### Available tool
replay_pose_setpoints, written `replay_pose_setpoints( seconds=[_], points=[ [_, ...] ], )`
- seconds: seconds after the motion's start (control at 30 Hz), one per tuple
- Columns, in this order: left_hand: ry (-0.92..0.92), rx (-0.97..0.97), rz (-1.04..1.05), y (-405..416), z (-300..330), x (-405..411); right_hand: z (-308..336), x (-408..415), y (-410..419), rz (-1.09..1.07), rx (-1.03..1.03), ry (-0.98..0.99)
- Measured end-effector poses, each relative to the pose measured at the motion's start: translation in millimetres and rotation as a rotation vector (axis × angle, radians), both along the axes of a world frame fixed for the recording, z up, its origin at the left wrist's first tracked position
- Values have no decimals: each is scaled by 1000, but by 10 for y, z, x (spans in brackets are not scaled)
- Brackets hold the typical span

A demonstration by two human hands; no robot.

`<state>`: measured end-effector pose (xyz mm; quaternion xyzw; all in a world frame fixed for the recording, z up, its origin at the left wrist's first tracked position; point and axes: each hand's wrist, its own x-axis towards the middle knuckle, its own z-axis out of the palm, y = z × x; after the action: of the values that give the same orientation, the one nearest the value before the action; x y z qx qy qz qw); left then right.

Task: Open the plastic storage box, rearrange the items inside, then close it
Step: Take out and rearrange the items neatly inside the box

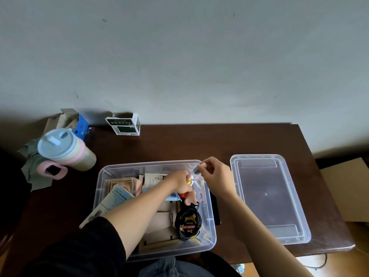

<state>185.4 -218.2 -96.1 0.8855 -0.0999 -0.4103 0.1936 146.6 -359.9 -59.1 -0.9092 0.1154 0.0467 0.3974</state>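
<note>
Tape roll [189, 226] label: "2m", "12.5mm"; other print illegible

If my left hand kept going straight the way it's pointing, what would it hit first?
The left hand points up and right, towards the right hand and the small white-capped item it pinches. Probably those come first, then the box's far wall; depth is unclear.

The left forearm [139, 208] is covering part of the storage box [151, 254] contents; the small item pinched by both hands is blurring beyond identification.
</note>
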Motion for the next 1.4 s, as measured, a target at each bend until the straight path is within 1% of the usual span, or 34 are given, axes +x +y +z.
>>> replay_pose_setpoints(
  seconds=[0.1, 0.17, 0.27, 0.33, 0.4, 0.53, 0.63, 0.7, 0.8, 0.83, 0.97, 1.07, 1.13, 1.23, 1.4],
  points=[
    [92, -47, -51, 52, 27, 60, 1, 22, -4, 2, -1, 1],
    [114, -59, -60, 65, 7, 49, 4, 27, -6, 10, 1, 4],
    [97, -146, 35, 53, -19, 19, 14, 29, -8, 10, 2, 8],
    [122, -238, 98, 35, -8, 7, 20, 26, -10, 2, -2, 5],
    [148, -280, 124, 30, 37, 12, 26, 11, -18, -10, -7, -6],
    [201, -336, -40, 167, 205, 41, 44, 7, -26, -21, 0, -21],
    [279, -388, -108, 368, 350, 21, 75, 37, 25, 68, -52, 22],
    [262, -361, -109, 454, 407, -15, 96, 57, 108, 164, -142, 57],
    [232, -373, 31, 488, 375, -88, 105, 114, 253, 281, -350, 118],
    [214, -382, 48, 484, 355, -125, 105, 139, 301, 309, -425, 142],
    [98, -381, -71, 500, 228, -313, 108, 193, 485, 454, -679, 220],
    [14, -358, -75, 528, 185, -335, 40, 196, 567, 579, -751, 254],
    [-44, -300, -100, 551, 172, -308, -13, 196, 600, 630, -784, 279],
    [-77, -231, -118, 560, 162, -277, -83, 212, 651, 639, -796, 331],
    [-53, -194, -149, 530, 192, -249, -159, 198, 693, 635, -839, 334]
  ],
)
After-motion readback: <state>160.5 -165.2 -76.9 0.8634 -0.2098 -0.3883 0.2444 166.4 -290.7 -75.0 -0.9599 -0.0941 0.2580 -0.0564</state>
